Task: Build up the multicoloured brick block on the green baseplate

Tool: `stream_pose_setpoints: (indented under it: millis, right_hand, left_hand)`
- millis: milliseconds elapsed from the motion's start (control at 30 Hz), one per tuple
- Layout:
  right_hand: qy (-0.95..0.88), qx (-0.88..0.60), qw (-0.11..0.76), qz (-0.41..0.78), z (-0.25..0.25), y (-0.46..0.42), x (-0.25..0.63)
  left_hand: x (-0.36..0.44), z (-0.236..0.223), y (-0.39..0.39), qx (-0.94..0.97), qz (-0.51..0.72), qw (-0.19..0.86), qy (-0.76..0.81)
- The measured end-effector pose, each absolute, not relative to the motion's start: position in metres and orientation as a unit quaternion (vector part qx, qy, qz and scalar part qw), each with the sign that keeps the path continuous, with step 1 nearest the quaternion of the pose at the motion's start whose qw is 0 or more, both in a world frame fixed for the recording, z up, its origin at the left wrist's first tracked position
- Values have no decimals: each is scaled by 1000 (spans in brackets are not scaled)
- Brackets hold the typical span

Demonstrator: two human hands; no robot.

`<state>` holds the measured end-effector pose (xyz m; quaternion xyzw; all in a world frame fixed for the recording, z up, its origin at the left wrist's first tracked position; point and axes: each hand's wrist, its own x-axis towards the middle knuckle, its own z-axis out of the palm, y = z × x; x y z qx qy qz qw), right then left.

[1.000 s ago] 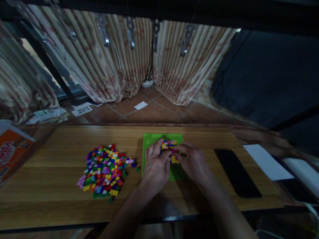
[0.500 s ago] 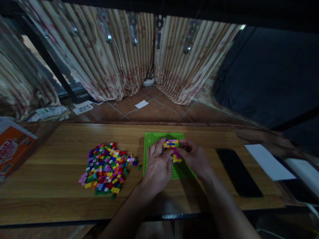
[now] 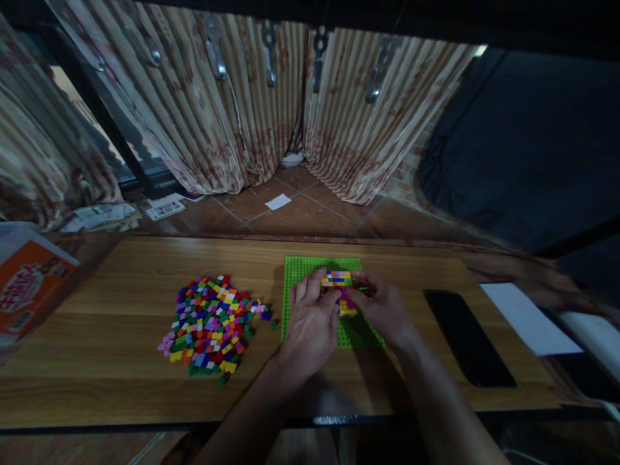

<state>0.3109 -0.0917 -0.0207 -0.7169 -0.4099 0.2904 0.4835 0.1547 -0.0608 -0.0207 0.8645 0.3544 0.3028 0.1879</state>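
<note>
A small structure of toy building bricks (image 3: 339, 278) in yellow, magenta, blue and orange rises from a green studded baseplate (image 3: 364, 338). My left hand (image 3: 312, 316) wraps round its left side, the thumb lying against the near bricks. From the right, my right hand (image 3: 382, 305) is closed on the structure, with thumb and index finger at the magenta bricks in its middle. The fingers cover part of the build, so I cannot tell whether a loose brick is between them. Left of the baseplate lies a heap of loose coloured bricks (image 3: 210, 326).
A black phone-like slab (image 3: 469, 339) lies on the wooden table (image 3: 116, 310) at the right, near a white sheet (image 3: 530, 318). An orange-labelled plastic tub (image 3: 31, 284) stands at the left edge. Beyond the table are a tiled floor and striped curtains (image 3: 261, 123).
The whole view has shifted a little, so everything appears slightly further right. Both hands stay on the brick structure, with hardly any visible movement of the fingers.
</note>
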Motion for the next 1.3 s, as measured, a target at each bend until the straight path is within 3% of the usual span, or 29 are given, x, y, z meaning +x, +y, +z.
stream_pose_setpoints:
  millis: [1000,1300]
  right_hand:
    - [-379,-698,512,327,-27,-88,313]
    - [-408,-718,490,279,-23,-88,312]
  left_hand:
    - [158,-25,-61,868,304,181,347]
    - [160,-22,-62,873,287,173,354]
